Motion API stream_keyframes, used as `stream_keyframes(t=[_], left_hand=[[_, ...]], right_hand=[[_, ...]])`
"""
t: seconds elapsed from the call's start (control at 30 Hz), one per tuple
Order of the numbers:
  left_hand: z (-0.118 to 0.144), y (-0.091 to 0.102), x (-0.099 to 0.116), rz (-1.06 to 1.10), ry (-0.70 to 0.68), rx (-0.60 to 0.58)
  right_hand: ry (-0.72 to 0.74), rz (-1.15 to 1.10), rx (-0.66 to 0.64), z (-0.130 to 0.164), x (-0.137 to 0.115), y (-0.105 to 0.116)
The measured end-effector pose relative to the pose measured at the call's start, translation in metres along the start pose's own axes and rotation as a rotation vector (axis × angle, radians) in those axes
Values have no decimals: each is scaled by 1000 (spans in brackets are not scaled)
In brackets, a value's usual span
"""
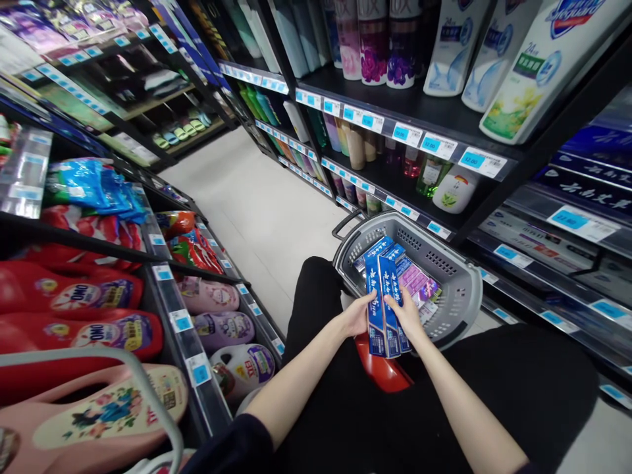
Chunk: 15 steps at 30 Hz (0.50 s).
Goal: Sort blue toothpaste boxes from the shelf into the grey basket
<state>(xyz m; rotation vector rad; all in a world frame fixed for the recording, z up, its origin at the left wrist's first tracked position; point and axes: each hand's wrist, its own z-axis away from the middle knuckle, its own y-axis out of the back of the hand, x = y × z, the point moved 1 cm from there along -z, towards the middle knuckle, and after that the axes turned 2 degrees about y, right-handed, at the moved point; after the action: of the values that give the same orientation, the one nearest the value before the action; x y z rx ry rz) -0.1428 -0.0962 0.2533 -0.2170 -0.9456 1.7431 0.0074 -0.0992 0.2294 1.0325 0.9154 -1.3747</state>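
Left hand [358, 315] and right hand [407, 315] grip the blue boxes [382, 309] between them, just over the gray basket [461, 296].

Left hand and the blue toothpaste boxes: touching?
Touching. Head view shows the left hand gripping the blue toothpaste boxes on their left edge, over the grey basket.

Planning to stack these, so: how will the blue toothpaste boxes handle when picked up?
The blue toothpaste boxes look like slim cardboard cartons, so probably stiff and light. Flat sides should stop rolling. Their glossy print may slip; both the left hand and right hand steady them.
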Motion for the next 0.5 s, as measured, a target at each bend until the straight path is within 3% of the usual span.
stream_keyframes(t=[0.13, 0.33, 0.5], left_hand=[[-6, 1, -8, -129, -26, 246], [-11, 1, -8, -166, -183, 197], [-13, 3, -8, -271, -309, 246]], right_hand=[[-88, -219, -80, 4, -3, -9], [-224, -552, -117, 5, -6, -15], [-367, -772, -1, 4, -12, -12]])
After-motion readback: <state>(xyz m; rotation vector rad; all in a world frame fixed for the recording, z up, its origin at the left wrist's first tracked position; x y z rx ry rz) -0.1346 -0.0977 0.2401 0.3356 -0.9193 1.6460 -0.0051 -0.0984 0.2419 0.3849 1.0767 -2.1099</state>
